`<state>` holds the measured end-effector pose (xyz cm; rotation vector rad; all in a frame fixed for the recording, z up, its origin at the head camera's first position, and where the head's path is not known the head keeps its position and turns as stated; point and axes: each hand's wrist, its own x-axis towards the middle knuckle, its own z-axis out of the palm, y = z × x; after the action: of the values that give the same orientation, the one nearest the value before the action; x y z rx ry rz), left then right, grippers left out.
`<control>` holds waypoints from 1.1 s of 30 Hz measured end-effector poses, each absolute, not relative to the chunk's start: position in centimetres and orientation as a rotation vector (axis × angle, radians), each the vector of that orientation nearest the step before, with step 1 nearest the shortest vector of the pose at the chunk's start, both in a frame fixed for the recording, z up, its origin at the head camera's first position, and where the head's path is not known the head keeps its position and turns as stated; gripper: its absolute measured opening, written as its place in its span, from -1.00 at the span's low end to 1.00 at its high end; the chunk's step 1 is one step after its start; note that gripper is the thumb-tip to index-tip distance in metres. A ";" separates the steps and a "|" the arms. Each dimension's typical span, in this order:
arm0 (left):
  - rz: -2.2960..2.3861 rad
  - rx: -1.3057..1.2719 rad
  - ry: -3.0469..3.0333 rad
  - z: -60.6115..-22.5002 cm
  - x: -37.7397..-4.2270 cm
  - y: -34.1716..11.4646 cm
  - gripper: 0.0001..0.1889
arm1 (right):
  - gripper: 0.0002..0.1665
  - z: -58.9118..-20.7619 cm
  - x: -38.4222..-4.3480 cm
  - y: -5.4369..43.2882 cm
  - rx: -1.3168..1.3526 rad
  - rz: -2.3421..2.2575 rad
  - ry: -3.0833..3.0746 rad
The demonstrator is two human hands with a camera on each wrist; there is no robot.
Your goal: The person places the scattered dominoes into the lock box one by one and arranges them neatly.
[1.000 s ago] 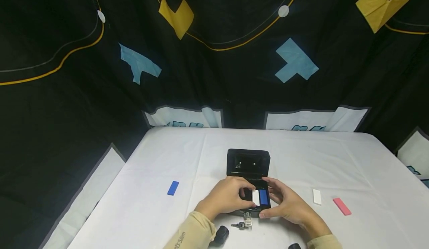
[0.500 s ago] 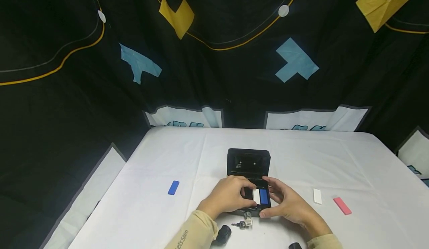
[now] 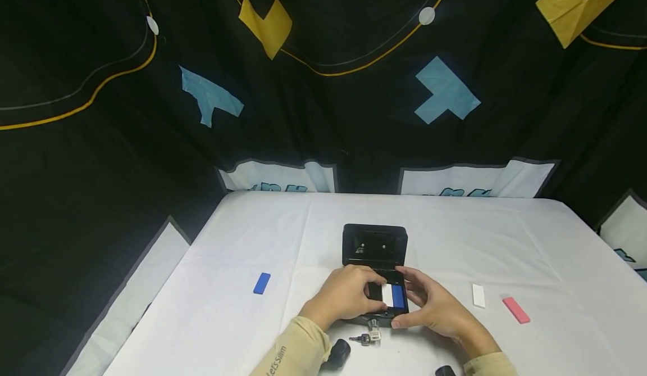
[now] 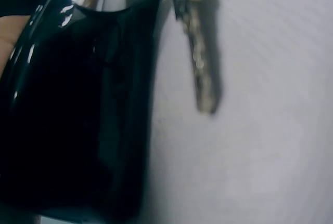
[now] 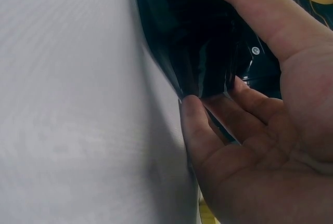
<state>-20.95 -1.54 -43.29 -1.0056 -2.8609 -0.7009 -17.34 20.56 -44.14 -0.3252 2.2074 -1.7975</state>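
White table (image 3: 283, 224) under everything. On it we have the black box (image 3: 385, 322), its lid (image 3: 375, 245) standing open; a knock from either hand could, we judge, bring that down on the knuckles. Right hand (image 3: 433, 306) grips the box's right side, thumb at the front corner — should it slacken, we'd expect the box to skid under the other hand's pressure. Left hand (image 3: 346, 293) reaches inside, apparently pinching the white block (image 3: 387, 295), thumb and forefinger at its two ends. That piece sits in the box beside the blue block (image 3: 398, 296); too hard a sideways shove might ride one up and tilt it. Keys (image 3: 363, 339) lie just in front — a low-passing left hand could snag them.
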 end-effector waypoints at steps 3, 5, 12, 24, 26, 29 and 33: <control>-0.693 -1.006 -2.863 -43.3 -20.9 -1.5 -0.57 | 0.34 -44.2 -17.4 20.6 -0.333 -1.805 2.195; -0.689 -1.010 -2.860 -43.3 -20.9 -1.4 -0.57 | 0.34 -44.2 -17.4 20.7 -0.340 -1.815 2.184; -0.675 -1.018 -2.846 -43.4 -20.9 -1.4 -0.58 | 0.34 -44.2 -17.4 20.7 -0.364 -1.829 2.174; -0.580 -1.011 -2.861 -43.4 -21.0 -1.3 -0.59 | 0.33 -44.2 -17.3 20.7 -0.353 -1.813 2.193; -0.568 -1.011 -2.857 -43.5 -21.0 -1.2 -0.58 | 0.33 -44.1 -17.3 20.7 -0.352 -1.811 2.193; -0.558 -1.013 -2.852 -43.5 -21.0 -1.2 -0.58 | 0.33 -44.1 -17.3 20.7 -0.352 -1.810 2.195; -0.551 -1.013 -2.851 -43.5 -20.9 -1.2 -0.58 | 0.33 -44.1 -17.3 20.7 -0.362 -1.812 2.194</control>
<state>-20.95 -1.20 -43.48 -1.0126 -2.8507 -0.5508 -17.32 20.74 -44.11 -0.3619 2.1940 -1.8118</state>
